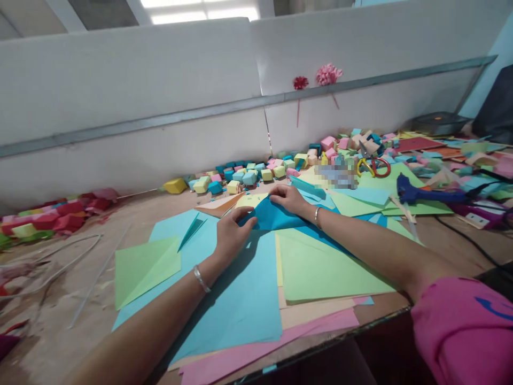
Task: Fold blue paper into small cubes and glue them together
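Note:
My left hand (232, 232) and my right hand (289, 199) both pinch a dark blue sheet of paper (272, 216) that is partly folded. It lies on top of a large light blue sheet (240, 299) in the middle of the table. The left fingers press the fold's near left edge. The right fingers hold its far right corner. Each wrist wears a thin metal bangle.
Green sheets (316, 267) lie right and left of the blue ones, over pink and peach paper. Several small paper cubes (248, 176) line the back wall. Scissors (372, 166) and a blue glue gun (420, 192) lie at the right, with wire loops (60, 262) at the left.

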The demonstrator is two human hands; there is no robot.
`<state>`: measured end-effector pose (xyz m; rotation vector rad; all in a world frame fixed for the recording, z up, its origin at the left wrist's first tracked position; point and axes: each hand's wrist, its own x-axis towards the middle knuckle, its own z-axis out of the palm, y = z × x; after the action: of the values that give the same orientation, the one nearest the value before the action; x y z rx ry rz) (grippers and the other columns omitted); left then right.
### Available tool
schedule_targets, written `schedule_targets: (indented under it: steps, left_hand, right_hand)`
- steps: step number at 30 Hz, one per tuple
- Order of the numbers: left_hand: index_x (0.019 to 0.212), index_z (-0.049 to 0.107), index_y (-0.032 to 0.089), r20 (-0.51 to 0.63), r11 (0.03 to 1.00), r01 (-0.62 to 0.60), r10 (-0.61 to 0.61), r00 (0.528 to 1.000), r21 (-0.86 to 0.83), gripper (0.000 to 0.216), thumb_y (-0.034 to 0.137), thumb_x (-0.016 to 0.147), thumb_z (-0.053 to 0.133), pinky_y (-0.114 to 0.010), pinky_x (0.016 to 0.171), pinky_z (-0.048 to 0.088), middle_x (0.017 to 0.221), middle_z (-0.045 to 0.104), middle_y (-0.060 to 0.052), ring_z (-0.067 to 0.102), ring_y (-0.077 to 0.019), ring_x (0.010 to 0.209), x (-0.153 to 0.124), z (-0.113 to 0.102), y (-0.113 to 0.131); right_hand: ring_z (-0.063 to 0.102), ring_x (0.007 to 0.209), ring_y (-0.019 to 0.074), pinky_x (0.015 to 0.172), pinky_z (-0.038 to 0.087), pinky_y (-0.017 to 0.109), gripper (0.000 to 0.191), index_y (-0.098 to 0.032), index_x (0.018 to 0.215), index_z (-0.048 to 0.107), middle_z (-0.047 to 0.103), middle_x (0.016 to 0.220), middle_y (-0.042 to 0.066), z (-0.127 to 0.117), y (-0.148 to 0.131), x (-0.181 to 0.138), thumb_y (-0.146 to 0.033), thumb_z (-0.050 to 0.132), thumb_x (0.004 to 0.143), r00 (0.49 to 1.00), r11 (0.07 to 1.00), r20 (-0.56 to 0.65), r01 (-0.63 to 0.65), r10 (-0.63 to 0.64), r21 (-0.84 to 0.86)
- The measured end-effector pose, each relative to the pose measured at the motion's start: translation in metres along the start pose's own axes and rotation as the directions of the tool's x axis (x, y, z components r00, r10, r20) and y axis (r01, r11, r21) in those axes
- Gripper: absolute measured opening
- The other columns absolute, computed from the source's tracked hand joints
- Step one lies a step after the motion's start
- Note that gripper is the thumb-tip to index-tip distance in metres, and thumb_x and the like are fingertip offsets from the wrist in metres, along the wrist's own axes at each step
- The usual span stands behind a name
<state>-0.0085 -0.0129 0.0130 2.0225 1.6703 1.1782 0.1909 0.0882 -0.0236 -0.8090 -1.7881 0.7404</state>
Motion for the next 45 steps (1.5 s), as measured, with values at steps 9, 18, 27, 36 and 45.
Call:
schedule_targets:
  steps: [9,18,27,36,45]
  left_hand:
    - [0.089,0.068,0.016,-0.24,0.949,0.15,-0.219,0.946,-0.277,0.026,0.036,0.072,0.067,-0.023,0.049,0.043,0.073,0.065,-0.001,0.055,-0.0114,0.053,0.013,-0.002,-0.035]
    - [0.094,0.068,0.018,-0.207,0.92,0.043,-0.133,0.969,-0.39,0.032,0.044,0.076,0.067,-0.022,0.052,0.048,0.088,0.065,-0.005,0.059,-0.0158,0.072,0.008,-0.001,-0.03]
    - [0.061,0.058,0.018,-0.19,0.896,-0.033,-0.058,0.98,-0.443,0.035,0.047,0.066,0.078,-0.023,0.062,0.044,0.069,0.054,0.0,0.052,-0.0146,0.07,0.009,-0.009,-0.027]
    - [0.067,0.062,0.017,-0.089,0.845,0.045,-0.108,0.99,-0.532,0.032,0.047,0.069,0.074,-0.023,0.052,0.033,0.06,0.051,0.003,0.04,-0.0106,0.057,0.007,-0.012,-0.027]
    - [0.067,0.063,0.016,0.005,0.761,0.172,-0.217,0.976,-0.626,0.027,0.039,0.063,0.078,-0.023,0.054,0.038,0.062,0.059,0.002,0.047,-0.0114,0.057,0.015,-0.007,-0.041]
  right_hand:
    - [0.056,0.074,0.0151,0.069,0.045,0.028,0.03,-0.017,0.086,0.066,0.066,0.083,0.004,0.001,-0.006,-0.005,-0.046,0.063,0.081,0.999,1.0,0.039,0.024,-0.024,-0.002]
    - [0.053,0.077,0.0162,0.066,0.042,0.029,0.016,-0.019,0.076,0.058,0.059,0.083,0.003,0.004,-0.009,-0.006,-0.035,0.061,0.075,0.985,0.994,-0.135,0.107,-0.103,0.021]
    - [0.037,0.057,0.0111,0.052,0.029,0.026,0.03,-0.022,0.075,0.048,0.043,0.061,-0.006,0.008,-0.017,-0.006,-0.046,0.066,0.074,0.958,0.96,-0.249,-0.075,0.145,0.269]
    - [0.061,0.073,0.0171,0.069,0.052,0.032,0.045,-0.017,0.086,0.066,0.07,0.081,0.002,0.009,-0.032,-0.014,-0.04,0.087,0.053,0.944,0.732,0.172,-0.327,0.281,0.598]
    - [0.064,0.084,0.02,0.079,0.053,0.035,0.04,-0.017,0.089,0.07,0.074,0.094,0.003,0.007,-0.017,-0.008,-0.033,0.084,0.055,0.978,0.853,-0.004,-0.182,0.211,0.489]
